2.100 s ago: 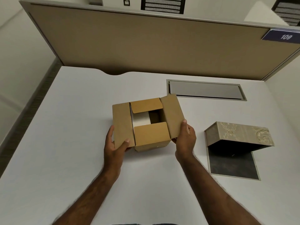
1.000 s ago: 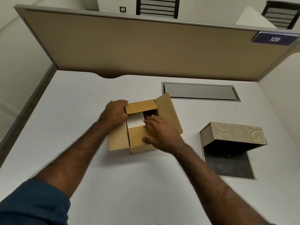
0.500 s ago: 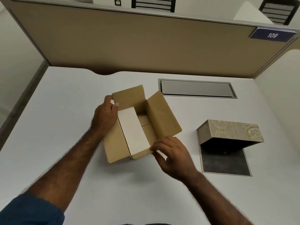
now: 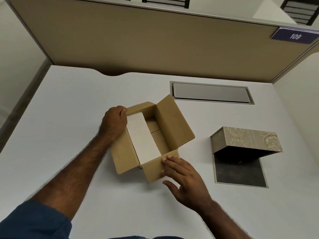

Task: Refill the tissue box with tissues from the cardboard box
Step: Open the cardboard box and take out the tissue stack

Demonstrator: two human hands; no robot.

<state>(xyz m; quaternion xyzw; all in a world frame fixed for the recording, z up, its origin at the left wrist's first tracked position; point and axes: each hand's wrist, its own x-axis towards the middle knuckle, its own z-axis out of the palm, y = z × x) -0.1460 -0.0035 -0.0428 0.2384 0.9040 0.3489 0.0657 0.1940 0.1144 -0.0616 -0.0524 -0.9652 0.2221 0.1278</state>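
Observation:
A brown cardboard box (image 4: 174, 125) sits mid-desk with all its flaps folded outward. A white stack of tissues (image 4: 143, 138) lies along the left half of its inside; the right half shows bare cardboard. My left hand (image 4: 114, 122) grips the box's far-left corner and left flap. My right hand (image 4: 183, 176) rests with spread fingers against the near flap, pressing it down. To the right stands the patterned beige tissue box (image 4: 248, 139), tipped up off its dark base panel (image 4: 240, 171), its dark inside looking empty.
A grey recessed cable hatch (image 4: 211, 92) lies behind the cardboard box. A tan partition wall (image 4: 155, 40) closes off the white desk's (image 4: 69, 118) far edge, with a "109" sign (image 4: 294, 36) at its top right.
Both hands folded the box's flaps open, uncovering the tissue stack. In the last half second the near flap went down flat under my right hand.

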